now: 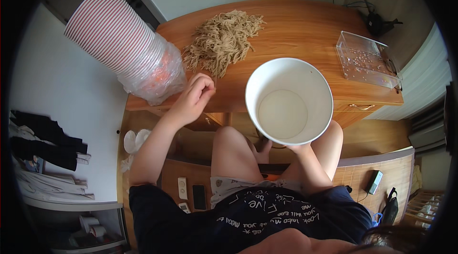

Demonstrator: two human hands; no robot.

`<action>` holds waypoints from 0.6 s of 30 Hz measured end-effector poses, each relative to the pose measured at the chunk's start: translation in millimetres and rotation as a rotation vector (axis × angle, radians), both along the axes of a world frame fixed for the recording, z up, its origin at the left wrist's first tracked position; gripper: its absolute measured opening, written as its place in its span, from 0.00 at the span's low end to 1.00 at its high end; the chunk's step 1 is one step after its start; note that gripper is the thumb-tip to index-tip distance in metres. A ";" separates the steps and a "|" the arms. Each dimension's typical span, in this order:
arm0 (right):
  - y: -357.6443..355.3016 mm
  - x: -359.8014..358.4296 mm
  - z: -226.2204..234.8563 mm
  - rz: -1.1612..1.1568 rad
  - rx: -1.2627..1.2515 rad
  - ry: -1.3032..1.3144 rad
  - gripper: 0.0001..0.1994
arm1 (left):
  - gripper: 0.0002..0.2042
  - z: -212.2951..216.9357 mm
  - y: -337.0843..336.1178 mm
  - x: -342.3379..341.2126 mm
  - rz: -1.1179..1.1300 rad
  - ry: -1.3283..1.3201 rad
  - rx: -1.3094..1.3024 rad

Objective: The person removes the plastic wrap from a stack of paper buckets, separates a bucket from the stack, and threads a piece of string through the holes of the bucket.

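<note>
1. Well, I judge the step in hand to be steadying the tub (283, 113). It sits just above the fingers of my right hand (299, 148), which grips it low on the near side; the fingertips are hidden behind it.
2. To do this well, I should spread those fingers under the base. A one-sided hold could let the tub tip, and a hard squeeze might dent what looks like card.
3. My left hand (196, 95) hangs well to the tub's left, fingers curled toward the thumb. Whether they pinch anything thin, I cannot tell.
4. Should the tub wobble, the left fingers would serve best on its rim, opposite the right ones. They should clear the strands (224, 41), just beyond them, and the bag (157, 73), near them on the left.
5. As for looks, the tub is round and white, with a smooth rim and a creamier base. Its mouth faces up toward me; a tiny dark speck marks the inner wall, across from my right fingers.
</note>
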State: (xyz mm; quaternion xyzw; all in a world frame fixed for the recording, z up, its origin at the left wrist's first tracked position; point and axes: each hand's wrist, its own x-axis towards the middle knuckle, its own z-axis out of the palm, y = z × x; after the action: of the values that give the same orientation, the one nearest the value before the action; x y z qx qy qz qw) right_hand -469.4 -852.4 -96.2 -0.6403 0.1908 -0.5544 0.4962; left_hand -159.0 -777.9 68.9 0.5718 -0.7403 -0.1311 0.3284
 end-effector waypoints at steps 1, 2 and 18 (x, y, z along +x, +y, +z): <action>0.2 0.6 6.3 -0.070 -0.094 -0.118 0.57 | 0.06 7.6 8.8 -13.2 -0.013 0.111 0.010; -0.7 5.9 4.2 -0.123 -0.145 -0.155 0.62 | 0.06 9.2 17.2 -19.3 -0.044 0.155 -0.021; -9.7 26.6 67.9 -0.524 -0.194 0.289 0.58 | 0.04 1.6 55.9 -16.1 -0.147 0.801 -0.058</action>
State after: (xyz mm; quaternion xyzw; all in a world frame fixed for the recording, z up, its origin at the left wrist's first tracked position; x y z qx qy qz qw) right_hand -442.8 -862.1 -28.3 -0.6859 0.3641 -0.5823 0.2405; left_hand -175.1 -722.1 70.6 0.4114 -0.5961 -0.3456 0.5967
